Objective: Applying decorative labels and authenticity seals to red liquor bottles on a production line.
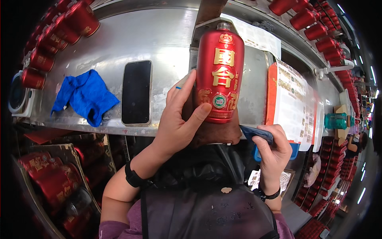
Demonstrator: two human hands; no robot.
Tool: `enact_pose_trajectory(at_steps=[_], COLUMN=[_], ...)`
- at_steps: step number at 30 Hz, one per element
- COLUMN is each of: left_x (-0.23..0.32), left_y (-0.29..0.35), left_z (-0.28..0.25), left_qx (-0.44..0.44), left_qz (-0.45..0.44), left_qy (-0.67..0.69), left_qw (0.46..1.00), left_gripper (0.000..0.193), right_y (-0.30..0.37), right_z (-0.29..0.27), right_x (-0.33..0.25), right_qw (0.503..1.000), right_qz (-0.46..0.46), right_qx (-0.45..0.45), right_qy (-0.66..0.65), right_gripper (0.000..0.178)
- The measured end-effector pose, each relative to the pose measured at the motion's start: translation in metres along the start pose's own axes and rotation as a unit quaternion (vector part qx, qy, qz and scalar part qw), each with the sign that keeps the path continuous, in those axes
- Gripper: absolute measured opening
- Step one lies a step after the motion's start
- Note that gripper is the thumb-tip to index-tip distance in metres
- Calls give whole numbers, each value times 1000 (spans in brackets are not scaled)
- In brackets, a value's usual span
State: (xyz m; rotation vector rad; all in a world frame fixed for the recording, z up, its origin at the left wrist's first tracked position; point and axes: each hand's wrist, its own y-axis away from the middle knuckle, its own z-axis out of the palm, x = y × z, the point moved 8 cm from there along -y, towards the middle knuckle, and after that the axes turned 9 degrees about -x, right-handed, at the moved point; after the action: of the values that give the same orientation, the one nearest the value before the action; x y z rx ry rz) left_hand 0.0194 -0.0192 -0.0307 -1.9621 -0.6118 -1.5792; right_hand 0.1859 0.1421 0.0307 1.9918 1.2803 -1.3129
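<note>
A glossy red bottle (221,44) with gold lettering, a small round green emblem and a clear neck lies on a brown pad (219,134) at the middle of the bench. My left hand (179,113) grips its lower left side, thumb on the front, the other fingers partly hidden at the side and behind. Pinched between thumb and fingers of my right hand (275,148) is a flat, dark blue scraper-like piece (251,132). Its tip sits just right of the pad, apart from the bottle.
Left on the metal bench (167,28) are a black phone (136,92) and a crumpled blue cloth (85,95). Printed label sheets (296,99) lie to the right. Red containers (81,20) line the far left, and crates of red bottles (51,175) stand below the bench edge.
</note>
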Motion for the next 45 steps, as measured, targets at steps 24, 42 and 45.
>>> enact_pose_trajectory(at_steps=[24, 42, 45], left_x=[19, 20, 17], left_y=[20, 10, 10], left_z=[-30, -24, -24], left_qx=[-6, -38, -35], left_qz=[53, 50, 44], left_qy=[239, 400, 444], left_qw=[970, 914, 894], left_gripper=[61, 61, 59], right_y=[2, 3, 3], right_z=[2, 2, 2], right_x=[13, 10, 10], right_qw=[994, 994, 994], right_qz=[32, 21, 20], right_qx=[15, 24, 23], right_qy=[-100, -104, -106], right_gripper=[21, 19, 19])
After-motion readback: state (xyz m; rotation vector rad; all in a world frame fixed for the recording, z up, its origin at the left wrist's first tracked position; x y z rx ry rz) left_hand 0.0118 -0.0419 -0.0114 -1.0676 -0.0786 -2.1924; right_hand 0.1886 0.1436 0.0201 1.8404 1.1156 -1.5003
